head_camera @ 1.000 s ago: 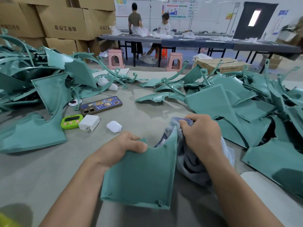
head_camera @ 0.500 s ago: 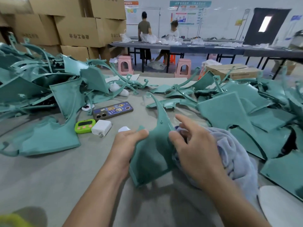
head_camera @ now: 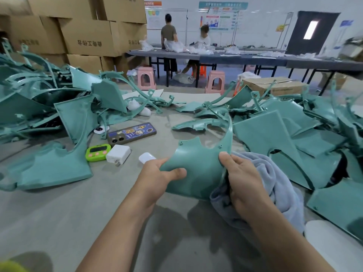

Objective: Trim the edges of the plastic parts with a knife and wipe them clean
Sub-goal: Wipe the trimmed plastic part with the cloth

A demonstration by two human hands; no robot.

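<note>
The grey bench fills the lower view. Stacked cardboard boxes stand behind its far left side. Heaps of teal mouldings lie on the bench, a left pile and a right pile, with a bare lane between them.

In that lane the plastic part is held up just above the bench, near the front. Half a second ago it stood almost edge-on with its long horn pointing up. Now its broad face is turned toward the camera and the horn arcs up along its right side.

The grey-blue cloth hangs bunched under and to the right of the part. A second ago it was pushed against the part's edge; now it sits lower, beneath the palm.

Both hands are closed on the part. The left hand pinches the lower left edge, thumb across the face and fingers behind. The right hand clamps the right edge with the thumb on the face, and the cloth is gathered under it.

Left of the hands, a phone in a patterned case lies flat on the bench. Nearer the camera sit a white charger and, just beside it, a green timer. A white earbud case lies just beyond the left hand. These four lie where they did before.
</note>
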